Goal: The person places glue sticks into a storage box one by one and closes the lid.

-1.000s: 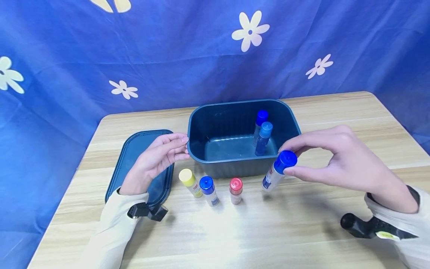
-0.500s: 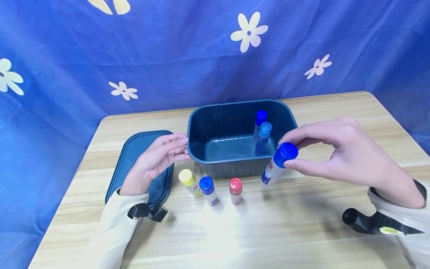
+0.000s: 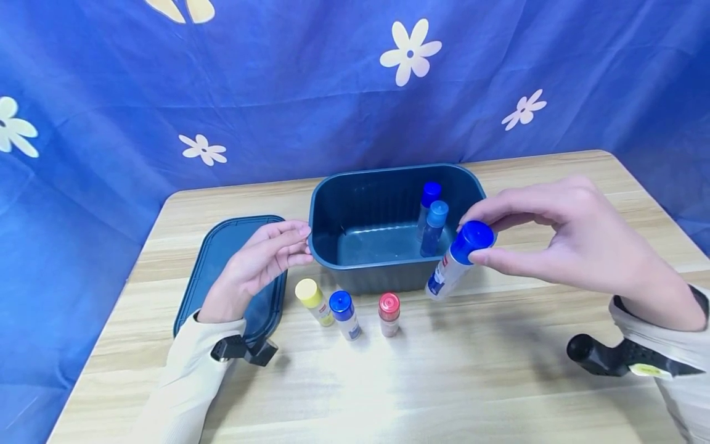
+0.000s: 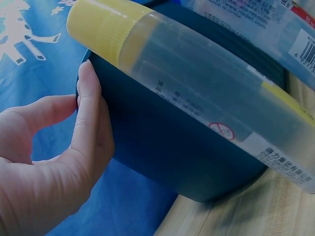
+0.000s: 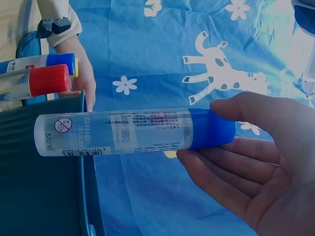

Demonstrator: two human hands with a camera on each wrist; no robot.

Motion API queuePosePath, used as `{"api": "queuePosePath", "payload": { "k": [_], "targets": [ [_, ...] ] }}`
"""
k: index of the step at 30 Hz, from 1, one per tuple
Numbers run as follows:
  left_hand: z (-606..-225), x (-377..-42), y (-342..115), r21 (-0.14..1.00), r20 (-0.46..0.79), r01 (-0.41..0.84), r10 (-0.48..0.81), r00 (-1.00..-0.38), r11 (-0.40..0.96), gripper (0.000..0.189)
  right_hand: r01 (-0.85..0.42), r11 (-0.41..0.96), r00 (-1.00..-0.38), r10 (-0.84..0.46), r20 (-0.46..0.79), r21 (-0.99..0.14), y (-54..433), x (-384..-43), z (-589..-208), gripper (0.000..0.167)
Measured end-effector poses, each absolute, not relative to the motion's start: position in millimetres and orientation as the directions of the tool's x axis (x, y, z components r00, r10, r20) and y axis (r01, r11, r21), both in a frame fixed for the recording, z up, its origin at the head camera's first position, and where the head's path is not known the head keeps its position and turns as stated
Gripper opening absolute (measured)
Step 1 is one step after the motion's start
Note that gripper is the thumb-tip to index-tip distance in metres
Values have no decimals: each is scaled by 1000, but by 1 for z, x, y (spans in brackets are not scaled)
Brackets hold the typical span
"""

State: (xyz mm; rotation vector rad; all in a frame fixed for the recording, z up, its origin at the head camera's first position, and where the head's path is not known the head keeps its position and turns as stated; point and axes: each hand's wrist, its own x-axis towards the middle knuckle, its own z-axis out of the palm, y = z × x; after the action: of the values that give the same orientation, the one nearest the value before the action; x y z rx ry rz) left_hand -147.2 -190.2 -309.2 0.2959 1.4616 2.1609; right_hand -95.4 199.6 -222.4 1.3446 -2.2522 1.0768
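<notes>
A clear glue bottle with a dark blue cap (image 3: 447, 271) hangs tilted at the near right side of a dark teal plastic bin (image 3: 383, 279). My right hand (image 3: 577, 237) pinches it by the cap between thumb and fingers; the right wrist view shows its printed label (image 5: 123, 132). At the bin's left end, my left hand (image 3: 261, 265) pinches the rim between thumb and fingers (image 4: 87, 93). Inside the bin, toward the right, stand two more bottles: one with a dark blue cap (image 3: 431, 194) and one all blue (image 3: 432, 234).
In front of the bin stand a yellow-capped bottle (image 3: 315, 302), a blue-capped bottle (image 3: 345, 314) and a red-capped bottle (image 3: 389, 314). The bin's flat lid (image 3: 222, 265) lies on the wooden table (image 3: 444, 388) under the left forearm. A blue flowered cloth (image 3: 310, 92) hangs behind.
My right hand has raised the blue-capped glue bottle a little, from low beside the bin's near wall to about rim height. The left hand has stayed at the bin's rim.
</notes>
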Motion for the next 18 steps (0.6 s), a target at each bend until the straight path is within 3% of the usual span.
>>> {"api": "queuePosePath", "payload": {
  "k": [10, 18],
  "targets": [
    [-309, -148, -190, 913, -111, -291, 512, -851, -286, 24, -823, 342, -563, -597, 571, -454, 203, -101, -217, 48],
    [-308, -147, -190, 915, -118, -292, 506, -855, -279, 24, -833, 309, -546, -592, 593, -459, 201, -102, -211, 46]
  ]
}}
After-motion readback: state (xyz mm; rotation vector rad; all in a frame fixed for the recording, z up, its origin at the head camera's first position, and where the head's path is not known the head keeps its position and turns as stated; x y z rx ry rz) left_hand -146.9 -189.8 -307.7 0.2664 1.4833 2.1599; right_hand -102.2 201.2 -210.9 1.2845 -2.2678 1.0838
